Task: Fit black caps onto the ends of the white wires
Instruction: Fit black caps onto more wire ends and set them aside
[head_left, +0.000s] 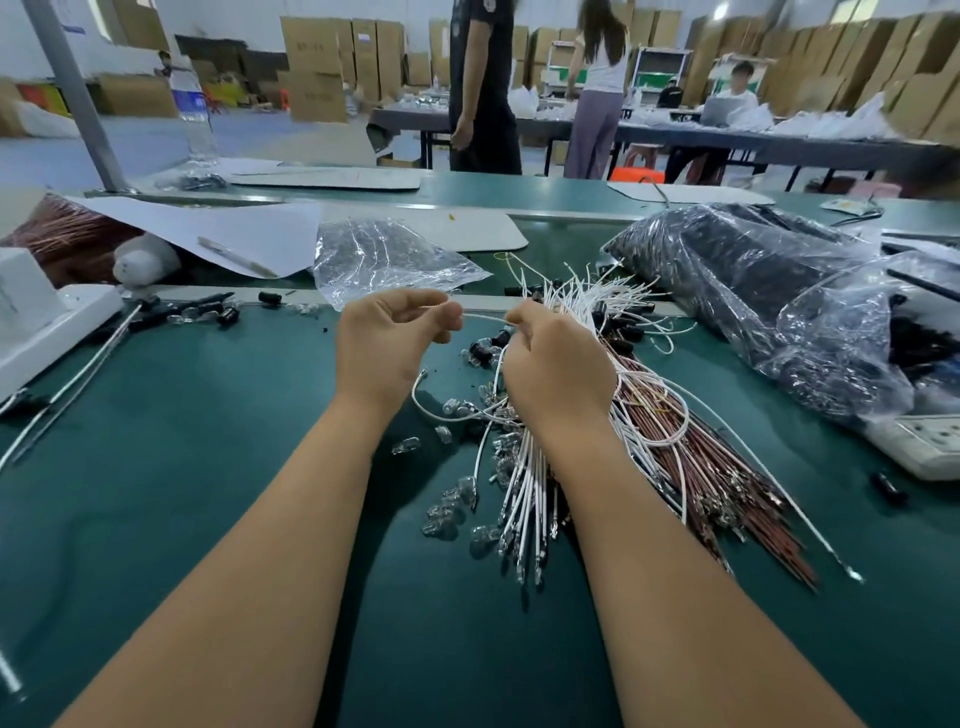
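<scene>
Left hand (387, 340) fingers curled, pinching the end of one white wire (485, 318) between thumb and fingertips; no cap visible on that end. Right hand (553, 364) wraps a thick bundle of white wires (524, 483), gripping it above the green mat (208, 493), with the single wire running across to the left hand. Red-brown wires (727, 467) lie just beside the bundle on the right. Loose black caps (480, 353) and clear small bulbs (452, 499) are scattered on the mat between the forearms. Plastic bag of black parts (753, 291) sits far right; a clear bag (384, 260) lies behind the hands.
</scene>
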